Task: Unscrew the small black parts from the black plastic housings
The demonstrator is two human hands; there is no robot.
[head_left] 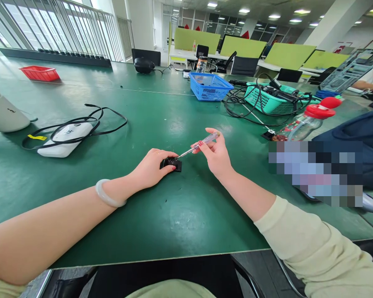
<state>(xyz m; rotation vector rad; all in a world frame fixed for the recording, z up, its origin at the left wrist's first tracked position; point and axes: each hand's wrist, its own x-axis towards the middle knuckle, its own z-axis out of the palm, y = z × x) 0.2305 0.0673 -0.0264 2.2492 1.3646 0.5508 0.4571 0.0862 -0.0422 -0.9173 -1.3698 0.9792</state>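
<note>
A small black block [178,166], its exact kind too small to make out, lies on the green table [136,231]. My left hand [152,167] is closed on it from the left, with the thumb in front and the fingers behind. A screwdriver [202,143] with a clear handle and a thin metal shaft is pinched in my right hand [216,155]. It slants down to the left, and its tip meets the top of the block. Whether the tip sits in a screw cannot be seen.
To the left lie a white device [65,138] with a black strap and a red tray [39,73]. A blue basket [209,87], a teal basket [261,99] with cables, and a red-lidded bottle [307,120] stand at the back right. A dark blue bag [360,140] lies right.
</note>
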